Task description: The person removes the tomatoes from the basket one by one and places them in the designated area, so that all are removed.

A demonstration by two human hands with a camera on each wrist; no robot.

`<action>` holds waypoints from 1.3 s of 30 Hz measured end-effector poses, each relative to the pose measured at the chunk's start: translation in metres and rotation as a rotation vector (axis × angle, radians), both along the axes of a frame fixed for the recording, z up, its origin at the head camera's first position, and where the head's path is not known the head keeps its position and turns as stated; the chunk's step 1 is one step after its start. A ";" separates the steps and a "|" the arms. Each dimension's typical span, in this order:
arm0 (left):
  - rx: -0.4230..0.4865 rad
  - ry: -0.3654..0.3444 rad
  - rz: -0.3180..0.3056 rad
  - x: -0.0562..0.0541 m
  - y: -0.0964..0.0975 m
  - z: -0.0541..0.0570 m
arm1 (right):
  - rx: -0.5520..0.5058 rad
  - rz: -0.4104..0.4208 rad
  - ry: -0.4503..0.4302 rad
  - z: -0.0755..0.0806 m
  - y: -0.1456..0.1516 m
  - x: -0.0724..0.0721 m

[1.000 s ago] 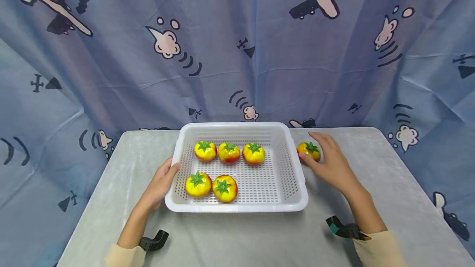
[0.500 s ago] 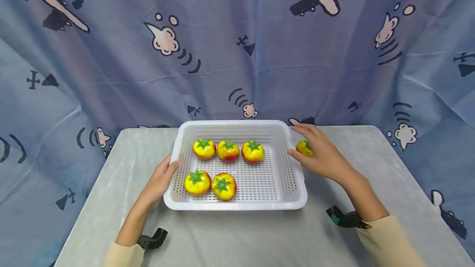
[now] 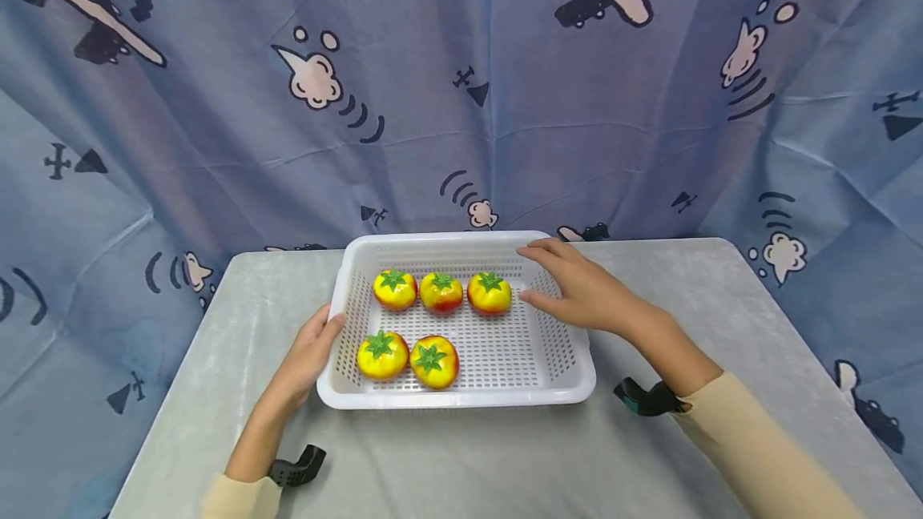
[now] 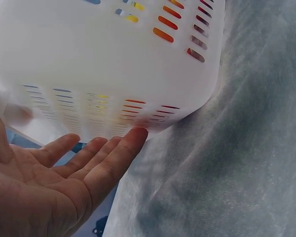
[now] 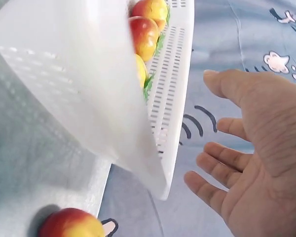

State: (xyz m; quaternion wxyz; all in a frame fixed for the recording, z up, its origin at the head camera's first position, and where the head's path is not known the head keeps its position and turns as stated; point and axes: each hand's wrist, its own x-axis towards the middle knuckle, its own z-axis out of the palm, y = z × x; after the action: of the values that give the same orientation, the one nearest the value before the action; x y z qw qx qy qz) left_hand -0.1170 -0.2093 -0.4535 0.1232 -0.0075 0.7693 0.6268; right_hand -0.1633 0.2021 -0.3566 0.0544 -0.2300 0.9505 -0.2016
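Observation:
A white perforated plastic basket [image 3: 461, 401] holds several yellow-red tomatoes with green leafy tops. Three of them, one being the back right tomato [image 3: 489, 299], form a back row. Two more, including a front tomato [image 3: 434, 367], sit at the front left. My left hand [image 3: 312, 355] grips the basket's left side, thumb at the rim and fingers along the outer wall. Over the basket's right back part, my right hand [image 3: 587, 287] is spread with nothing in it. One tomato [image 5: 71, 226] outside the basket shows in the right wrist view; in the head view my right hand hides it.
The basket stands on a grey table [image 3: 447, 463]. Behind and beside it hangs a blue curtain [image 3: 404, 102] with airplane prints. Each wrist carries a black camera mount, such as the left mount [image 3: 299, 467].
My right hand has moved left, from beside the tomato outside the basket to above the basket's right side, without the tomato. The left hand stays on the basket's side.

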 end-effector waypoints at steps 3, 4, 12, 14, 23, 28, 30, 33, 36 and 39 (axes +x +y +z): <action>0.004 0.001 0.002 0.000 0.000 -0.001 | 0.017 0.035 -0.007 0.001 -0.007 -0.003; 0.006 0.002 0.002 0.000 0.000 -0.001 | 0.023 0.047 -0.008 0.002 -0.009 -0.004; -0.004 0.003 -0.008 0.000 -0.001 0.001 | 0.071 0.085 -0.057 0.005 -0.024 -0.012; -0.014 0.004 -0.006 0.000 -0.001 0.002 | 0.067 0.089 -0.078 0.005 -0.028 -0.016; -0.008 0.006 -0.008 -0.001 -0.001 0.002 | 0.102 0.114 -0.180 -0.006 -0.046 -0.034; -0.005 0.003 0.000 0.002 -0.002 0.001 | 0.119 0.139 -0.199 -0.017 -0.054 -0.042; -0.009 -0.002 0.004 0.002 -0.002 0.001 | 0.116 0.137 -0.203 -0.020 -0.056 -0.043; -0.005 -0.006 0.008 0.002 -0.002 0.002 | 0.125 0.126 -0.207 -0.025 -0.060 -0.045; -0.002 -0.006 0.003 0.001 -0.002 0.002 | 0.149 0.105 -0.216 -0.030 -0.062 -0.045; -0.003 -0.006 -0.002 0.000 -0.001 0.001 | 0.167 0.089 -0.222 -0.034 -0.064 -0.045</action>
State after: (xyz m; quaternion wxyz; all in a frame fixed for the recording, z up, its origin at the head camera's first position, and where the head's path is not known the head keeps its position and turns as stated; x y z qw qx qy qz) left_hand -0.1168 -0.2107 -0.4521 0.1259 -0.0089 0.7698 0.6257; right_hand -0.2080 0.1382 -0.3903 0.1873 -0.2429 0.9410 -0.1434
